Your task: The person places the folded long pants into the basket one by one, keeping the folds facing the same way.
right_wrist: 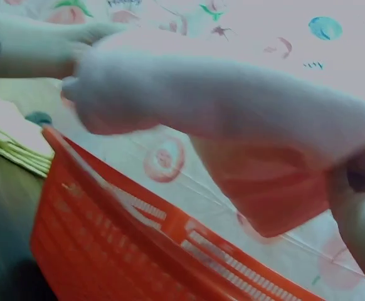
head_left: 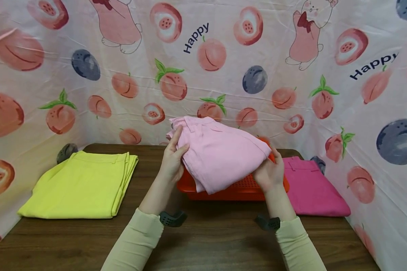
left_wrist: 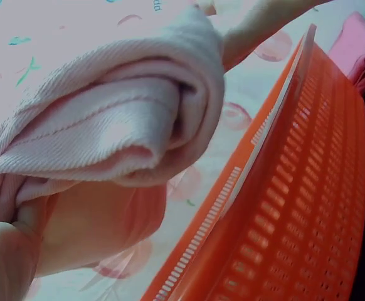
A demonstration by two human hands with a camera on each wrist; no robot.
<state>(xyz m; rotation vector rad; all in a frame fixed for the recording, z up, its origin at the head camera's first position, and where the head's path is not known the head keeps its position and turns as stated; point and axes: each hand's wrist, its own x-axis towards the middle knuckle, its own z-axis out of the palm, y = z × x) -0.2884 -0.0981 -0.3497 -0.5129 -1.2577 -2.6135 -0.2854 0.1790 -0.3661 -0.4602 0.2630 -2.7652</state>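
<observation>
Folded light pink pants [head_left: 224, 154] are held up in the air between both hands, tilted down to the right. My left hand [head_left: 174, 160] grips their left end, thumb on the near face. At the lower right edge, my right hand [head_left: 271, 171] holds the cloth, its fingers partly behind it. In the left wrist view, the rolled end of the pants [left_wrist: 107, 125] shows several layers. Beneath them stands an orange-red perforated plastic basket [head_left: 224, 195], partly hidden by the cloth. The right wrist view shows the basket [right_wrist: 120, 232] below the raised pants [right_wrist: 220, 94].
Folded yellow pants [head_left: 78, 186] lie on the left of the brown wooden table [head_left: 217, 241]. Folded magenta pants [head_left: 315, 190] lie to the right, close beside the basket. A fruit-printed curtain [head_left: 122, 64] hangs round the back and sides.
</observation>
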